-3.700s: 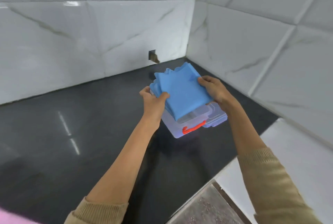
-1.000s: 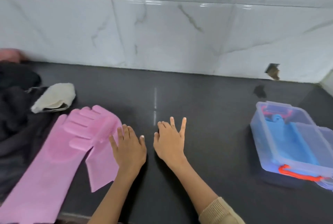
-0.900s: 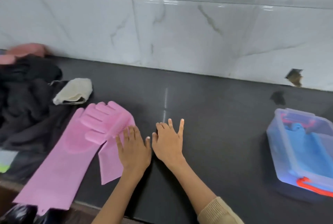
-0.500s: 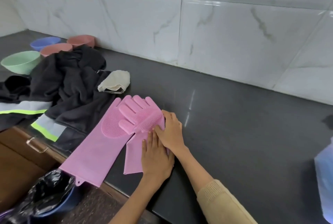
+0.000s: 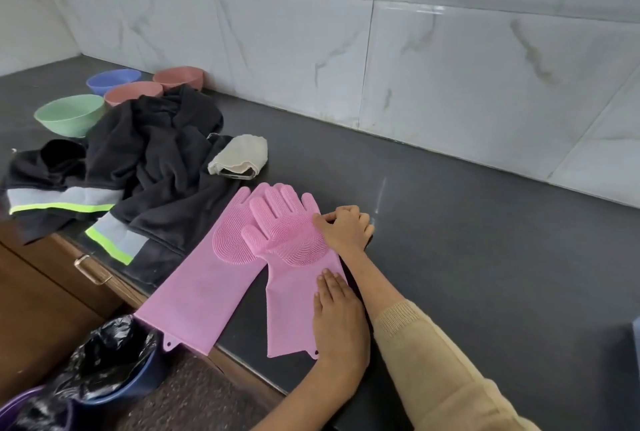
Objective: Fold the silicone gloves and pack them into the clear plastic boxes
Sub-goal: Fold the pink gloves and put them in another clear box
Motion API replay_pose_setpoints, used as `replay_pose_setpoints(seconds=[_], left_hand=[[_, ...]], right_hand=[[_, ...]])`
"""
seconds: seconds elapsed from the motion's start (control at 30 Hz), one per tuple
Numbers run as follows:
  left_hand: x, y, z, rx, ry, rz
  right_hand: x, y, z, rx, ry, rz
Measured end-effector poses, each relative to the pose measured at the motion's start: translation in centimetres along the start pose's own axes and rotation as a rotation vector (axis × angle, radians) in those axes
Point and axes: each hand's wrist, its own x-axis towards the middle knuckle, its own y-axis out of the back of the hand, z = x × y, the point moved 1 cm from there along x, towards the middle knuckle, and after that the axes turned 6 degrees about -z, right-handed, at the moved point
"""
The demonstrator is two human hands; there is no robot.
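Note:
Two pink silicone gloves lie flat on the dark countertop (image 5: pixel 485 257), fingers pointing at the wall. The left pink glove (image 5: pixel 207 292) hangs its cuff over the front edge. The right pink glove (image 5: pixel 291 240) partly overlaps it, bristled palm up. My left hand (image 5: pixel 337 313) presses flat on the right glove's cuff. My right hand (image 5: pixel 346 228) sits at that glove's right palm edge, fingers curled, thumb on the bristles, pinching the edge. A bluish sliver of the clear plastic box (image 5: pixel 636 337) shows at the far right.
A black jacket (image 5: pixel 145 167) with reflective stripes lies left of the gloves, with a beige cloth (image 5: pixel 242 157) over a phone beside it. Several coloured bowls (image 5: pixel 69 113) stand at the back left. A bin with a black bag (image 5: pixel 100 365) stands below the counter edge.
The view has swung left, so the box with the blue gloves has left the picture. Both hands moved onto the right pink glove; my right hand's fingers have curled at its edge.

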Motion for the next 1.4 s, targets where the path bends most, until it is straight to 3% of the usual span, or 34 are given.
replay_pose_setpoints(seconds=[0.33, 0.57, 0.8, 0.9, 1.0, 1.07, 1.17, 1.23, 1.3, 1.4], left_hand=[[-0.8, -0.6, 2.9, 0.004, -0.124, 0.035], [-1.8, -1.2, 7.5, 0.079, -0.227, -0.034], [-2.9, 0.0, 11.4, 0.217, -0.392, 0.04], [-4.0, -0.7, 13.4, 0.19, -0.475, -0.069], [-5.0, -0.5, 14.9, 0.155, -0.549, -0.045], [-5.3, -1.6, 16.0, 0.137, -0.608, -0.148], [-5.8, -2.1, 17.7, 0.024, -0.696, -0.129], [-6.4, -1.7, 18.3, -0.021, -0.75, -0.029], [-6.9, -1.7, 18.6, 0.032, -0.802, -0.064], [-6.4, -2.9, 19.2, -0.004, -0.844, 0.023]], right_hand=[[-1.0, 3.8, 5.4, 0.028, -0.079, 0.278], [-2.7, 9.5, 12.5, 0.027, -0.186, 0.408], [-5.3, 13.5, 17.7, 0.018, -0.313, 0.525], [-6.3, 15.0, 19.5, 0.03, -0.354, 0.562], [-7.3, 16.4, 21.1, 0.051, -0.389, 0.582], [-7.8, 17.2, 22.0, 0.069, -0.408, 0.602], [-8.5, 18.1, 23.1, 0.09, -0.451, 0.623], [-8.8, 18.7, 23.8, 0.09, -0.471, 0.625], [-9.0, 19.2, 24.4, 0.096, -0.478, 0.635], [-9.2, 19.7, 25.0, 0.127, -0.486, 0.665]])
